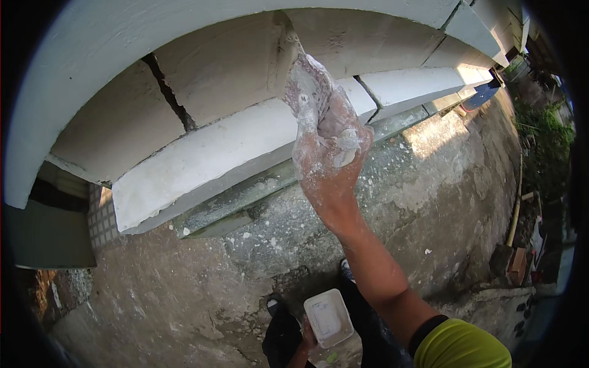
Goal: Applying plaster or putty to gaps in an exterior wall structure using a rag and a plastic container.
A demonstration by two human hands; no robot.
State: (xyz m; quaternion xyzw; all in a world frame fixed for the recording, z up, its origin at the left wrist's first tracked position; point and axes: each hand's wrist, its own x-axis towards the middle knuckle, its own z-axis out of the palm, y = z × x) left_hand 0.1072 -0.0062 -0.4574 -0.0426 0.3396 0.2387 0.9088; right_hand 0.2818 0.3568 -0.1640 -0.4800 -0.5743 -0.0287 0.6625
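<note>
My right hand [331, 135], coated in wet white paste, reaches up to the grey block wall [215, 67]. Its fingers are bunched together at the upper end of a vertical joint between blocks. Paste smears hide whatever may be pinched in them. Lower down, near my legs, my left hand [308, 336] grips the side of a white plastic tub [347, 316]. White residue lines the inside of the tub. Just under my right hand runs a white ledge [208, 162] along the wall's foot.
An open dark crack [167, 92] splits the blocks to the left. Above curves a pale overhanging surface [92, 67]. Below the ledge lies a greenish strip [245, 199], then stained concrete ground [184, 288]. Bricks [517, 267] and plants [546, 138] stand at the right.
</note>
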